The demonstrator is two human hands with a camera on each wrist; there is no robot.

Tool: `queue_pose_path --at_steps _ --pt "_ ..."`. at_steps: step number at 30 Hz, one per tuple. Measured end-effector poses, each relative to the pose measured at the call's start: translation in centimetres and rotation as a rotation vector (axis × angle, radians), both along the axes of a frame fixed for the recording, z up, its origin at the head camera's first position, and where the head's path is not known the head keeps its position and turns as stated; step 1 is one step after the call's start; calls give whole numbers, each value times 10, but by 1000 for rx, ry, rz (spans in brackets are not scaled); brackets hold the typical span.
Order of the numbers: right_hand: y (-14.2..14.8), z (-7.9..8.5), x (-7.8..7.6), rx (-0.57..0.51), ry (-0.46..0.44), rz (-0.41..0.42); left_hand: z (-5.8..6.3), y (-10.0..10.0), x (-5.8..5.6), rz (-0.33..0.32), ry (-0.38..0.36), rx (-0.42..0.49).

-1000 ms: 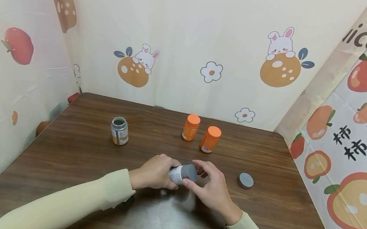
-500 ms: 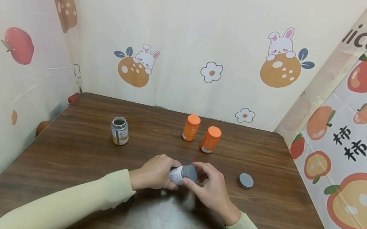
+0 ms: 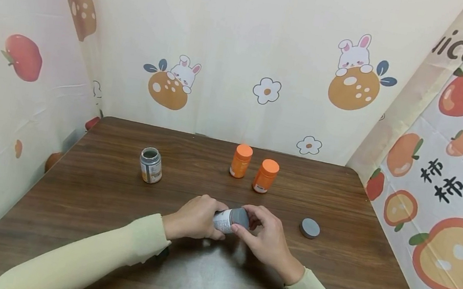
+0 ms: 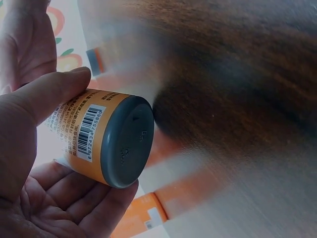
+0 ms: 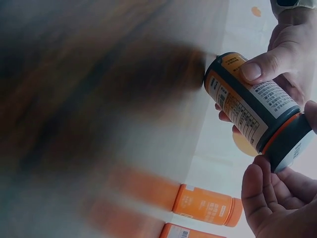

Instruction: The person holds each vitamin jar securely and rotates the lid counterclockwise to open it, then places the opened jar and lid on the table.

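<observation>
Near the middle of the table, my left hand (image 3: pixel 196 216) grips the body of a dark grey pill bottle (image 3: pixel 222 221) with a white and orange label. The bottle lies tilted on its side, its grey cap (image 3: pixel 241 218) toward the right. My right hand (image 3: pixel 268 233) pinches that cap between thumb and fingers. In the left wrist view the bottle's dark base (image 4: pixel 130 144) faces the camera, and a barcode shows beside it. The right wrist view shows an orange ring between the bottle body (image 5: pixel 247 96) and the cap (image 5: pixel 292 144).
A grey bottle (image 3: pixel 151 168) without a cap stands upright at the back left. Two orange bottles (image 3: pixel 241 161) (image 3: pixel 265 176) with orange caps stand behind my hands. A loose grey cap (image 3: pixel 310 228) lies right of my right hand on the brown wooden table (image 3: pixel 97 185). Printed curtains hang around it.
My right fingers have come down from slightly spread to close against the cap. The left hand and the bottle hold nearly the same place.
</observation>
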State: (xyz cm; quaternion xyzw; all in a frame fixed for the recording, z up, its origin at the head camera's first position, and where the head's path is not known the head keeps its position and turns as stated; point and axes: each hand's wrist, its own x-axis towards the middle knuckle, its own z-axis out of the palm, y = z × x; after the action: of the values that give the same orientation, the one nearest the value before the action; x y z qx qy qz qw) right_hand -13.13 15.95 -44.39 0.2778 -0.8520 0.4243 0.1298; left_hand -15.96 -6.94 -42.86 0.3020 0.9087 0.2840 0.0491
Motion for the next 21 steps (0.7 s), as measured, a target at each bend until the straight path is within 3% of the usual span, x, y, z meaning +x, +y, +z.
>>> queue_pose_path --at_steps 21 --pt "1 1 1 15 -1 31 0 0 0 -30 -2 11"
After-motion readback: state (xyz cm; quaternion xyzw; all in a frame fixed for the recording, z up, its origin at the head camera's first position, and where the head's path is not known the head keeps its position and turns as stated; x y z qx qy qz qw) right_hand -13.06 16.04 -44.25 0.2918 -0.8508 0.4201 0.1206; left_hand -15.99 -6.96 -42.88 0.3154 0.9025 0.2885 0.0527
